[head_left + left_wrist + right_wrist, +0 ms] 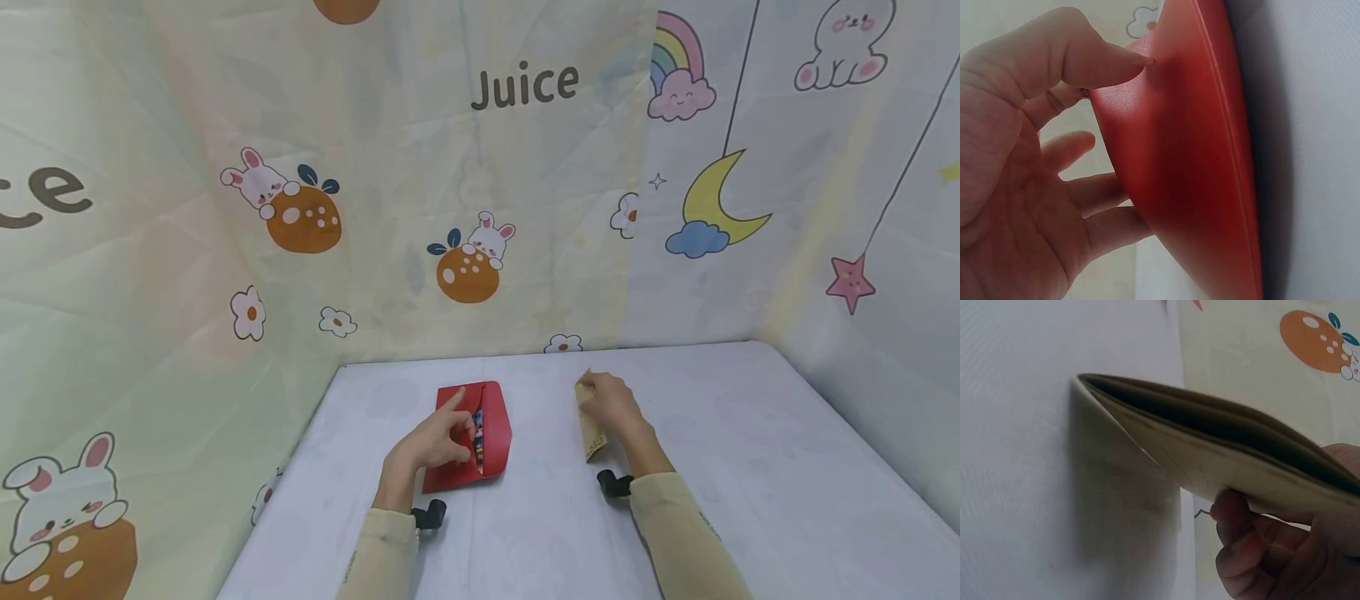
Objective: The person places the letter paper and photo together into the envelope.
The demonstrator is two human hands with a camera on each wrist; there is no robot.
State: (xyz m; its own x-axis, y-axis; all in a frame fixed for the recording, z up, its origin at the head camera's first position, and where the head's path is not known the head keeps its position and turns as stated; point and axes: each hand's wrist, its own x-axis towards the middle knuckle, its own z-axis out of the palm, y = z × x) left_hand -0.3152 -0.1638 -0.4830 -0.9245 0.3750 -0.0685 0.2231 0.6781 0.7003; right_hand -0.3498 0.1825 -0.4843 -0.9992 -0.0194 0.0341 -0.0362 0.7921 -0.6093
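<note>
A red paper envelope point(497, 433) lies on the table at the left with its flap unfolded to the right. Brightly coloured contents point(478, 422) show in its opening; what they are is too small to tell. My left hand point(437, 439) pinches the envelope's mouth between thumb and a finger, and in the left wrist view its front panel point(1179, 144) bows outward. Farther right, my right hand point(613, 403) grips a narrow tan folded paper point(591, 432) by its far part. Layers with a dark gap between them show along this paper's edge point(1166, 447) in the right wrist view.
A white cloth covers the table point(540, 517). Behind and at both sides hang printed curtains point(390, 167) with rabbits, oranges, flowers and a moon. A black strap-on camera point(430, 515) sits at the left wrist, another point(615, 483) at the right.
</note>
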